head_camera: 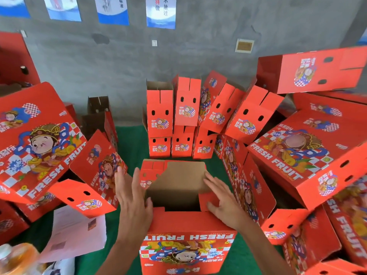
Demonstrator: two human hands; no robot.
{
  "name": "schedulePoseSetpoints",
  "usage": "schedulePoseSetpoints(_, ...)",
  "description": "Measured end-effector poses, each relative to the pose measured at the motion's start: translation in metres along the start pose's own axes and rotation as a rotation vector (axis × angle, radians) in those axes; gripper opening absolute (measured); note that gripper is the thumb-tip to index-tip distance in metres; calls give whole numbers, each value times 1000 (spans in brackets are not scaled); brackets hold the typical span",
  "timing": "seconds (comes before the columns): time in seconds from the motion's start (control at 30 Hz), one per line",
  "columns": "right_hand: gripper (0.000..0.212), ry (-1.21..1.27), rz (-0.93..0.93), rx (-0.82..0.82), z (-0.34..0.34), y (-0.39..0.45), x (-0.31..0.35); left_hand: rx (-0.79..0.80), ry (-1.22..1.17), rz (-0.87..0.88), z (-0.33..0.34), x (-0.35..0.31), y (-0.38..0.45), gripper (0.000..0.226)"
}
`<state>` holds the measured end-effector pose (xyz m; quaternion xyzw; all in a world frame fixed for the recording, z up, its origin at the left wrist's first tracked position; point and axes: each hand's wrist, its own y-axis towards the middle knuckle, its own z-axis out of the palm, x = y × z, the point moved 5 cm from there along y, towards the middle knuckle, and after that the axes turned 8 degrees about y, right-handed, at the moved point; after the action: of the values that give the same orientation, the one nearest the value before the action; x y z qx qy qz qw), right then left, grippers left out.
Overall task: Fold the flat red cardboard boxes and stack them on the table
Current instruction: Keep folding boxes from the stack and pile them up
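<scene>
The left hand (132, 197) is spread flat, fingers straight, against the left side of the open box (178, 219). The right hand (222, 201) is spread too, and its fingers press down on a small red flap (207, 199) at the box's right side. Neither hand pinches anything.

This box stands in the middle of the green tabletop (131, 141), just in front of the person. Its top is open and you can see the brown inside. I think it is only partly folded, with its flaps not yet tucked in.

Behind it, folded boxes (179, 120) stand stacked in rows near the wall. More red boxes lie tipped on the left (35, 139) and right (303, 155). So many look done. I cannot see any flat boxes waiting.
</scene>
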<state>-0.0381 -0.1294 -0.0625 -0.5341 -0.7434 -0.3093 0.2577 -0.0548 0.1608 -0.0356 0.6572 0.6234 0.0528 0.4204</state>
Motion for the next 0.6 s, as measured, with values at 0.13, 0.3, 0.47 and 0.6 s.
schedulePoseSetpoints(0.13, 87, 1, 52, 42, -1, 5, 0, 58, -175, 157, -1, -9, -6, 92)
schedulePoseSetpoints(0.3, 91, 31, 50, 38, -1, 6, -2, 574, -150, 237, 27, -7, -11, 39)
schedulePoseSetpoints(0.47, 96, 211, 94, -115, -3, -4, -5, 458, -323, 76, 35, 5, -4, 61)
schedulePoseSetpoints(0.6, 26, 349, 56, -258, -10, -12, -5, 428, -308, -13, 37, 10, -5, 90)
